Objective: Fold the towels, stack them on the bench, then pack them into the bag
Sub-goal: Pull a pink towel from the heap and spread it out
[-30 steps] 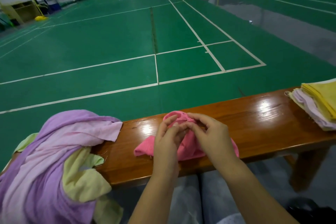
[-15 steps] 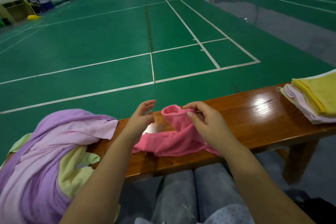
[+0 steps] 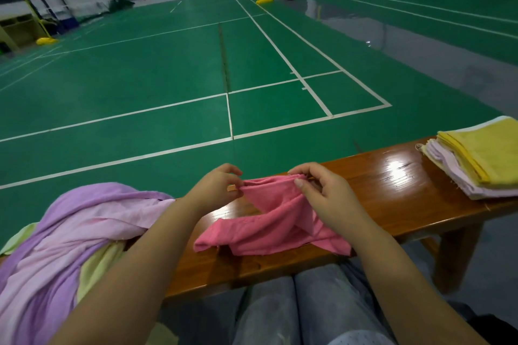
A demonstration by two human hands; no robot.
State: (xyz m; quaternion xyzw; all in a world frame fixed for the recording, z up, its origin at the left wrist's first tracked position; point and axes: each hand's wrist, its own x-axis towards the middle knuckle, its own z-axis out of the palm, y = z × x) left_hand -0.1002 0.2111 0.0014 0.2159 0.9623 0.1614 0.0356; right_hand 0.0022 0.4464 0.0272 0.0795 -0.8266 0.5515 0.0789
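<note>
Pink towel (image 3: 269,221) is the one I've got in front of me, lying crumpled across the middle of the wooden bench (image 3: 392,190), with its far edge lifted off the wood. My left hand (image 3: 213,190) has its fingers curled in and pinches that raised edge at its left end, thumb and fingertips closed on the cloth. My right hand (image 3: 328,193) pinches the same edge at its right end, thumb on top, the other fingers bent over the hem. Between the two hands the edge runs fairly taut, and the rest of the towel sags down in loose folds onto the bench, one corner trailing out to the left near the front edge and another reaching the front edge on the right, under my right wrist.

Off to my left a heap of unfolded towels (image 3: 64,246) sits on the bench end, lilac and pale pink on top, pale yellow-green showing underneath and spilling over the front. Well apart on my right, at the far end, is the stack of folded towels (image 3: 476,159): yellow on top, pale lilac layers below it. My knees in grey trousers (image 3: 294,311) are tucked just under the bench front. Beyond the bench lies the green court floor (image 3: 168,64) with its white lines.
</note>
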